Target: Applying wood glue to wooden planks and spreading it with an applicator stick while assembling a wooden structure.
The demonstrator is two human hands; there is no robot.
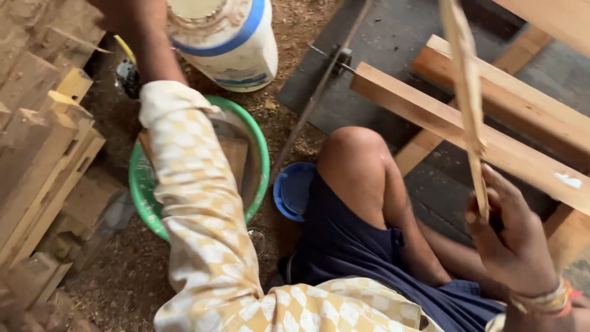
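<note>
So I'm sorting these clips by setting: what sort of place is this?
Most likely a small woodworking shop, worked at floor level. Sawdust covers the ground, cut wood blocks are stacked at one side, and planed beams lie ahead. The right hand holds a thin wooden strip.

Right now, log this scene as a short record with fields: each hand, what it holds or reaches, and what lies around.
left hand: raised at the top edge, beside the white tub; grip cannot be told
right hand: closed on a thin wooden strip, held upright
white tub: blue-rimmed, on the sawdust floor
green basin: under the left sleeve, wood pieces inside
blue lid: beside the knee
wooden beams: lying across, right
stacked wood blocks: left
</note>
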